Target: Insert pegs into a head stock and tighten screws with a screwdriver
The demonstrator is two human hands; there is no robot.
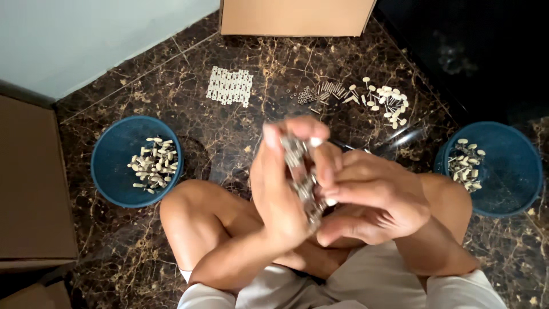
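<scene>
The small metal parts (303, 177) pressed between the 2 hands are blurred, so their exact kind is hard to make out. A plain brown cardboard box (294, 17) is cut off at the top edge, another (31, 183) at the left. The left hand (280, 189) stands upright, fingers clenched around the metal parts above the crossed legs; the right hand (366, 197) pinches them from the side.
</scene>
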